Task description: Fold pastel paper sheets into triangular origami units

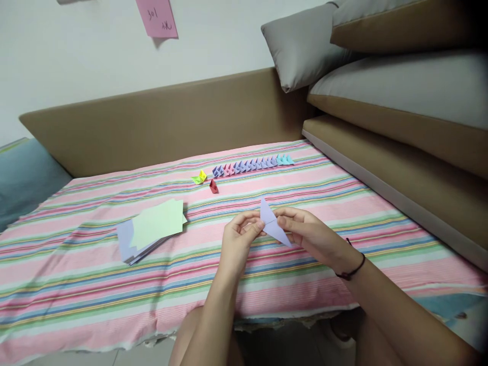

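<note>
A folded lavender sheet of paper (275, 230) with pointed ends is held up between my two hands, over the striped cloth. My left hand (241, 233) pinches its left edge between thumb and fingers. On the other side, my right hand (303, 230) grips the paper with the thumb on top and the fingers behind, partly hidden. A dark cord bracelet (351, 269) circles my right wrist. To the left of my hands lies a stack of loose paper sheets (158, 223), pale green on top and lavender beneath.
Beyond my hands stands a row of small folded paper pieces (251, 165) in purple, pink and light blue. Yellow-green folded pieces (200, 177) and a red one (213, 186) lie near its left end. Cushions (400, 91) are piled at right; a brown backrest (163, 122) runs behind.
</note>
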`<state>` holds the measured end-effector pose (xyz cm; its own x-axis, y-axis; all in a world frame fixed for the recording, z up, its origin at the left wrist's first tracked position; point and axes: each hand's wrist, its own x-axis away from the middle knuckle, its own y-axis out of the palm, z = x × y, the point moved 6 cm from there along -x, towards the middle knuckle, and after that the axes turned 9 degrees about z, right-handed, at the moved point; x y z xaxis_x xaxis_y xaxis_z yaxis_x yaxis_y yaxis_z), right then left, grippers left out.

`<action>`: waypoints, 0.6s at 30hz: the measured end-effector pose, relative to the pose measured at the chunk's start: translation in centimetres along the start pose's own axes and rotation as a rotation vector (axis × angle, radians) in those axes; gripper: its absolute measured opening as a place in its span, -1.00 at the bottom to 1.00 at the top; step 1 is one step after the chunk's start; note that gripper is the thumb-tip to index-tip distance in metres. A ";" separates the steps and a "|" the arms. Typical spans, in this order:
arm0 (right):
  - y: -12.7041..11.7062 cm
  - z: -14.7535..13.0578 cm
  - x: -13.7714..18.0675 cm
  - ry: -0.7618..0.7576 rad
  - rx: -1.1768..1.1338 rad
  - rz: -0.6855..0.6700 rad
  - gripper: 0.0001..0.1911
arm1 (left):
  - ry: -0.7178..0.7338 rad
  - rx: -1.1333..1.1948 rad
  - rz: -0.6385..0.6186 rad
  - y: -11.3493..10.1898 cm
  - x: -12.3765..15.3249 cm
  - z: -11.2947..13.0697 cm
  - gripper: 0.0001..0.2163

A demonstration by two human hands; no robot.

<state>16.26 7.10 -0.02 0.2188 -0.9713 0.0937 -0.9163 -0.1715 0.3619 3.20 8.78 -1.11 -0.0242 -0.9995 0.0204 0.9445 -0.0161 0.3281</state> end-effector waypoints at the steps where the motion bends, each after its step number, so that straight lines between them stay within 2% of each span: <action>1: 0.2 0.0 0.0 0.001 -0.026 -0.019 -0.75 | -0.018 0.033 0.002 0.1 0.0 -0.1 -0.77; 7: 0.7 -0.1 0.4 -0.004 -0.074 -0.091 -0.75 | -0.083 0.179 -0.047 0.3 -0.1 -0.4 -0.78; 12: 0.6 -0.2 0.6 -0.040 -0.069 -0.066 -0.75 | -0.062 0.169 -0.032 0.0 -0.2 -0.3 -0.77; 18: 1.1 0.0 0.5 -0.020 -0.106 -0.099 -0.73 | -0.075 0.183 -0.046 0.2 -0.2 -0.4 -0.78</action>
<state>15.34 6.41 0.41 0.2986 -0.9537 0.0345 -0.8497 -0.2492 0.4647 3.49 8.94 -1.44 -0.0968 -0.9929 0.0698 0.8666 -0.0496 0.4965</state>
